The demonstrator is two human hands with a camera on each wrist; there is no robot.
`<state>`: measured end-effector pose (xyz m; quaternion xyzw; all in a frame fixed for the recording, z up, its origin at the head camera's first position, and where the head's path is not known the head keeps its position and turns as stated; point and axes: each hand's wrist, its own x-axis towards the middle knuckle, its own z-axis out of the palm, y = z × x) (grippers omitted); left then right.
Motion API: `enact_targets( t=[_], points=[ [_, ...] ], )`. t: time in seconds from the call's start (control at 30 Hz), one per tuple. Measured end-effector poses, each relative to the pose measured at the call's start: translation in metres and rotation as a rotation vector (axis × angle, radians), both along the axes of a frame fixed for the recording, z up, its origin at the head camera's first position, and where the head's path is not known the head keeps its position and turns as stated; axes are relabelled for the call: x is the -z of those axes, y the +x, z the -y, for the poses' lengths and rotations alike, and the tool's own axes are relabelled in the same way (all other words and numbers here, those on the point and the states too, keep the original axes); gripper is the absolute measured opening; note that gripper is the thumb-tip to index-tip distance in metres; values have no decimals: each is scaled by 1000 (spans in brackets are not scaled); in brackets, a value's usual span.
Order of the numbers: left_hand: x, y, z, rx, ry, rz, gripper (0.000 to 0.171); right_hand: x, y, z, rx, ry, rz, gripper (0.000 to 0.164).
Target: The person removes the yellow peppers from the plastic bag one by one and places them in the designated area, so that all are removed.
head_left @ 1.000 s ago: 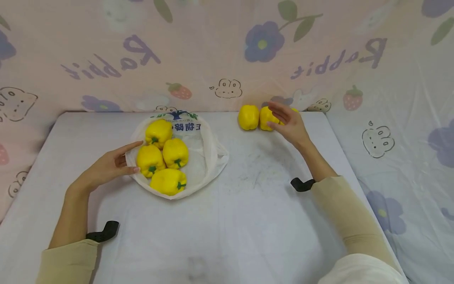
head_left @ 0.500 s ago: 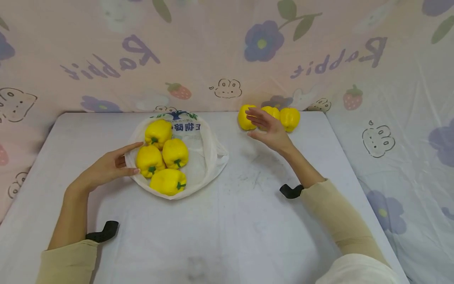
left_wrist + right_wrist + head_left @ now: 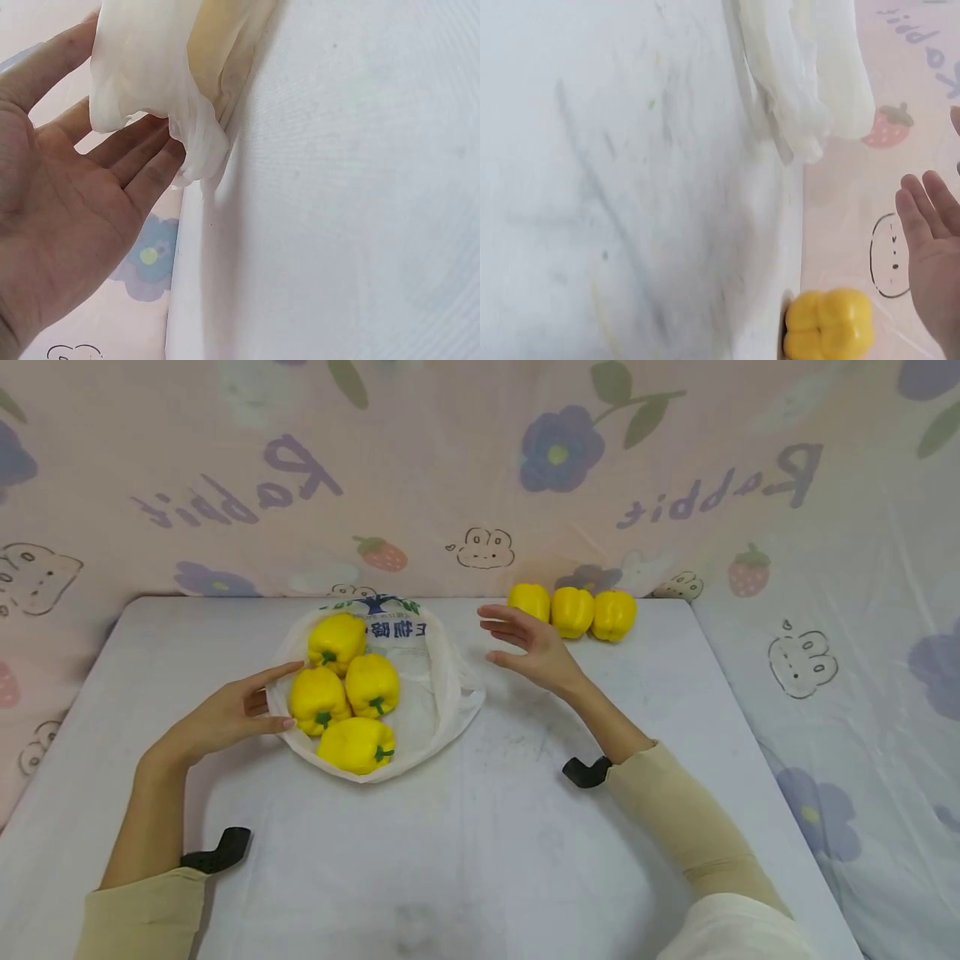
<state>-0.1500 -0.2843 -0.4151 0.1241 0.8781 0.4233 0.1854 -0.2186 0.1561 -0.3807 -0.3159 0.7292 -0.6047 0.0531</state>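
Several yellow bell peppers point(image 3: 356, 745) with green stems lie inside a white plastic bag point(image 3: 448, 697), its mouth spread wide on the left half of the table. At the bag's left edge is my left hand point(image 3: 221, 717), thumb and index finger touching the rim. The left wrist view shows its palm uncurled, with the fingers resting against the thin bag point(image 3: 142, 67). My right hand point(image 3: 534, 653) is held in the air between the bag and a row of three more yellow peppers point(image 3: 572, 612). Its fingers are extended and nothing is in them.
A white cloth covers the table point(image 3: 450, 860). Printed fabric point(image 3: 427, 460) with rabbits and flowers hangs along the back and right side. The three peppers stand near the table's back edge. Black camera mounts point(image 3: 587, 772) sit at both wrists.
My right hand has moved left and slightly nearer, away from over the pepper row and toward the bag, uncovering those peppers. My left hand and the bag stay in place.
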Motion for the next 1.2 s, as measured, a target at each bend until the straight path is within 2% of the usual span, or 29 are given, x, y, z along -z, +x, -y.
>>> enact_targets(
  t=[0.2,0.4,0.53,0.77,1.1,1.2],
  points=[
    [0,1,-1,-3,4,-1,82,7,-2,14,-28,17,6,58],
    [2,2,0,-4,16,5,83,26,-8,28,-52,25,11,59],
    [1,2,-1,-9,27,15,83,32,-11,39,-88,31,14,60],
    [4,1,-1,-17,33,15,84,29,-12,57,-100,104,2,60],
    [4,1,-2,-2,34,3,83,24,-13,78,-119,110,-42,58],
    [4,1,-2,-3,33,2,82,22,-14,85,-133,172,-17,59]
  ],
)
